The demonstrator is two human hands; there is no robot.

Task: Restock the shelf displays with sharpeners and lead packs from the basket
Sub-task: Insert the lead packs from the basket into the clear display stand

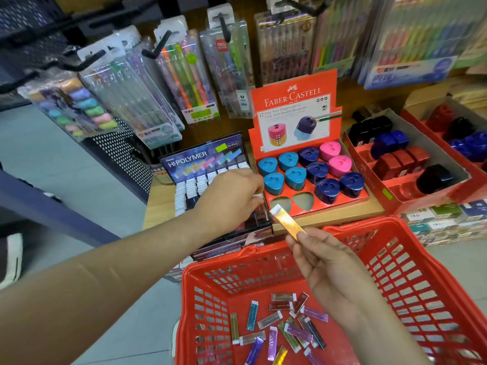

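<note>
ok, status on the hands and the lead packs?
Left hand down on the lead display, grip hidden. Right hand pinches gold lead pack. More packs loose in basket. Nothing in the way.

Wooden shelf (342, 216), lead-pack display (200, 159), Faber-Castell sharpener box (295, 101), red sharpener tray (421, 204) alongside

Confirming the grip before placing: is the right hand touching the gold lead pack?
Touching. The head view shows the right hand pinching the lower end of the gold lead pack between thumb and fingertips, with no gap.
</note>
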